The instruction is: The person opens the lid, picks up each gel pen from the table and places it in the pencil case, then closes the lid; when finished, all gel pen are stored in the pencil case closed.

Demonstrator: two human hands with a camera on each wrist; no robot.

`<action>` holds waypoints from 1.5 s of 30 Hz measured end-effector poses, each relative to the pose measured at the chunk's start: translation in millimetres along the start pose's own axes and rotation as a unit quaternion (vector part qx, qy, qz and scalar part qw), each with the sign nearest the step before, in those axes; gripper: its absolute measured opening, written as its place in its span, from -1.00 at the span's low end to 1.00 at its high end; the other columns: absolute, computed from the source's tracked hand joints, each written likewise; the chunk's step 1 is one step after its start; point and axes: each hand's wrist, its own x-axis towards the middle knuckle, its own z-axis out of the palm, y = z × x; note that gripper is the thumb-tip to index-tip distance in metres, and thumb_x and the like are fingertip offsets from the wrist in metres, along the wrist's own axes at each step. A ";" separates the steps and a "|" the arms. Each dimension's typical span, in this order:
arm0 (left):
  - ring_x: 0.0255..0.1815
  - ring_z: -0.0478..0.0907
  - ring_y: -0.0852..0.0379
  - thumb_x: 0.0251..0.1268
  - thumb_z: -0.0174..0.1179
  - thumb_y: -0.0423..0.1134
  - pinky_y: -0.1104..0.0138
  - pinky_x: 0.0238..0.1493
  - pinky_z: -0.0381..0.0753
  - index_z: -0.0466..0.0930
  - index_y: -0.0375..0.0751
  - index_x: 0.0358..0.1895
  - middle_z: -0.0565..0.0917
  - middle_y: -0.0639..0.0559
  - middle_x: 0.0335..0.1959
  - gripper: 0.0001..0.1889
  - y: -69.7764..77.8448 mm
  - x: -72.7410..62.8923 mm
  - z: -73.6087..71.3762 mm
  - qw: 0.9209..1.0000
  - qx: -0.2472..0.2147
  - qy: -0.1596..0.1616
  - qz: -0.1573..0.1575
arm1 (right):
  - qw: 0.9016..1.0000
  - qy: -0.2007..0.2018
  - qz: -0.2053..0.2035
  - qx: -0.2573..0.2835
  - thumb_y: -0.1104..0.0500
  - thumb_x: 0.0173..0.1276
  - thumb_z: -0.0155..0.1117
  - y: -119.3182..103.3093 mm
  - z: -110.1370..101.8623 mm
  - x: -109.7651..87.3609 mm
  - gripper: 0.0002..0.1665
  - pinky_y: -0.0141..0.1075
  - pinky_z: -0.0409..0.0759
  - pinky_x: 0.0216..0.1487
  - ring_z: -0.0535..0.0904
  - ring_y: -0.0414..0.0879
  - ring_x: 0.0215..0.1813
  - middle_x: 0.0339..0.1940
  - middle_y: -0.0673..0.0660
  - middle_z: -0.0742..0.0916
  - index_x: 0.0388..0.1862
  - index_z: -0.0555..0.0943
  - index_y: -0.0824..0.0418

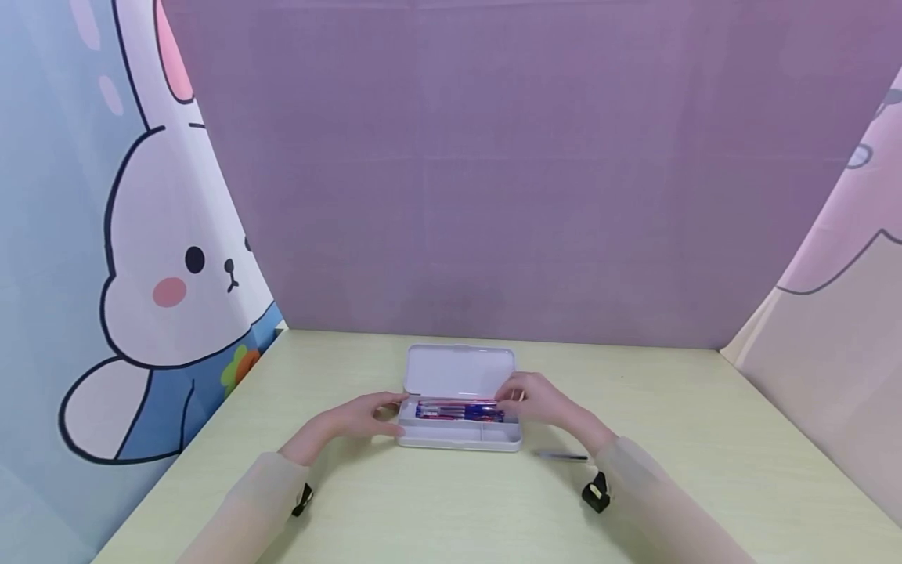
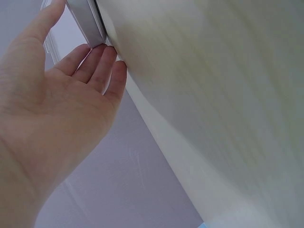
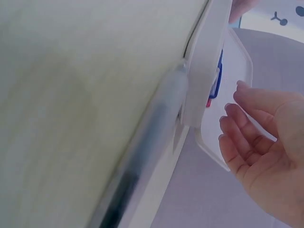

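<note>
A white pencil case [image 1: 461, 448] lies with its lid [image 1: 461, 371] up at the back. Several pens [image 1: 461, 411], blue, red and clear, fill its rear compartment, while the front compartments hold nothing visible. My left hand [image 1: 362, 415] touches the case's left end, thumb and fingers spread; in the left wrist view the fingertips [image 2: 102, 50] rest at its wall. Over the right end of the case is my right hand [image 1: 539, 398], fingers loosely bent and near the pens. The right wrist view shows nothing between that thumb and fingers.
A single clear pen with a dark part [image 1: 561, 456] lies on the table, right of the case and close to my right forearm. The pale wooden table [image 1: 451, 509] ends at a purple cloth backdrop [image 1: 458, 196]. Printed cartoon curtains [image 1: 169, 235] hang at both sides.
</note>
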 end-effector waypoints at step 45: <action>0.26 0.35 -0.20 0.16 0.28 -0.03 -0.10 0.28 0.31 0.23 -0.24 0.38 0.41 -0.25 0.26 -0.25 2.5 0.7 0.5 1.000 0.004 0.004 -0.002 | 0.998 0.053 0.015 -0.040 0.12 0.26 0.30 32.6 -53.2 -93.9 -0.74 -0.22 0.64 -0.18 0.59 -0.30 -0.28 -0.32 -0.05 0.71 -0.16 0.66 0.26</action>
